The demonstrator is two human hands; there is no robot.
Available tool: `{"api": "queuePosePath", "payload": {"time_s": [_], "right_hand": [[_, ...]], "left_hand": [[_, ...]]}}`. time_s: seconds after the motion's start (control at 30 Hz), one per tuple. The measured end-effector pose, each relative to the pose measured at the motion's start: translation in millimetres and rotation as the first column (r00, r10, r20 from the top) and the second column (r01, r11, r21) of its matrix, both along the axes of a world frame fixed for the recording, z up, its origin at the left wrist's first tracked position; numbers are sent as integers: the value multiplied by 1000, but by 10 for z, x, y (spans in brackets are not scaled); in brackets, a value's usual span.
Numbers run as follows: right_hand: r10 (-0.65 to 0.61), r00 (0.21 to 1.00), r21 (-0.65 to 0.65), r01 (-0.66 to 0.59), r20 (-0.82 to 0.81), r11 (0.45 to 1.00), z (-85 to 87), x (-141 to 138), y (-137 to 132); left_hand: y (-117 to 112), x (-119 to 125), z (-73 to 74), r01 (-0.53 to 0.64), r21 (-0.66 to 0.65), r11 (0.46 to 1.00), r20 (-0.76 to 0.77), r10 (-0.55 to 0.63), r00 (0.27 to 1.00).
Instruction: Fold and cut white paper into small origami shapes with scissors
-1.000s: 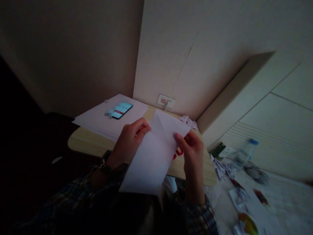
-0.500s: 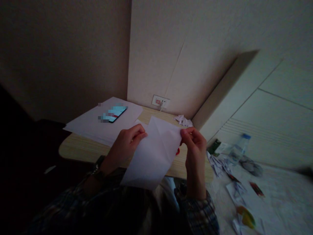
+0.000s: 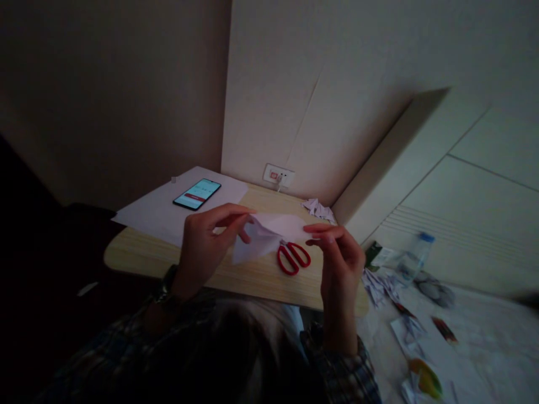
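Note:
My left hand [image 3: 210,233] pinches the upper left edge of a white sheet of paper [image 3: 282,224], thumb below and index finger on top. At the sheet's right end, the fingers of my right hand [image 3: 337,249] are close together on its edge. The paper is held tilted and bent above the table, with a flap hanging down on the left. Red-handled scissors [image 3: 293,257] lie on the table just below the paper, which covers their blades.
A lit phone [image 3: 197,194] rests on large white sheets [image 3: 147,216] at the left of the wooden table [image 3: 248,280]. Folded paper pieces [image 3: 318,210] sit at the back right, near a wall socket [image 3: 278,175]. A bottle [image 3: 416,258] and more folded paper lie on the bed at right.
The paper has swung up and away from me, from hanging down to nearly flat, uncovering the scissors' handles. Both hands have turned with it, and the right fingers have loosened somewhat.

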State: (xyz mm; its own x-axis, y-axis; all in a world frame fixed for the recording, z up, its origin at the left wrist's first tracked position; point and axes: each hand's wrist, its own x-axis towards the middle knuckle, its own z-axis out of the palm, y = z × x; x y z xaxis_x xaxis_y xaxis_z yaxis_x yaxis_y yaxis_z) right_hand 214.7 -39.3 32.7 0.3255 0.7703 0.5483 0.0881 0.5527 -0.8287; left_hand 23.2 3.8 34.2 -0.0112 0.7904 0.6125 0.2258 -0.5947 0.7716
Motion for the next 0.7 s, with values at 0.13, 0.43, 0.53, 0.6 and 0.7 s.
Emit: {"api": "queuePosePath", "payload": {"time_s": [0.13, 0.43, 0.53, 0.6, 0.7], "right_hand": [[66, 996, -107, -72, -61, 992, -114, 37, 53], [149, 968, -379, -218, -204, 899, -253, 26, 140], [160, 973, -394, -213, -164, 894, -260, 6, 127], [177, 974, -408, -221, -144, 886, -260, -13, 117], [231, 965, -439, -263, -126, 859, -270, -43, 104]], "left_hand": [[-4, 0, -44, -11, 63, 998, -62, 15, 998], [15, 22, -87, 108, -51, 993, 53, -105, 993], [33, 54, -103, 183, -128, 975, 194, -157, 968], [35, 77, -114, 253, -163, 954, 280, -202, 939], [30, 119, -126, 384, -206, 900, 393, -283, 875]]}}
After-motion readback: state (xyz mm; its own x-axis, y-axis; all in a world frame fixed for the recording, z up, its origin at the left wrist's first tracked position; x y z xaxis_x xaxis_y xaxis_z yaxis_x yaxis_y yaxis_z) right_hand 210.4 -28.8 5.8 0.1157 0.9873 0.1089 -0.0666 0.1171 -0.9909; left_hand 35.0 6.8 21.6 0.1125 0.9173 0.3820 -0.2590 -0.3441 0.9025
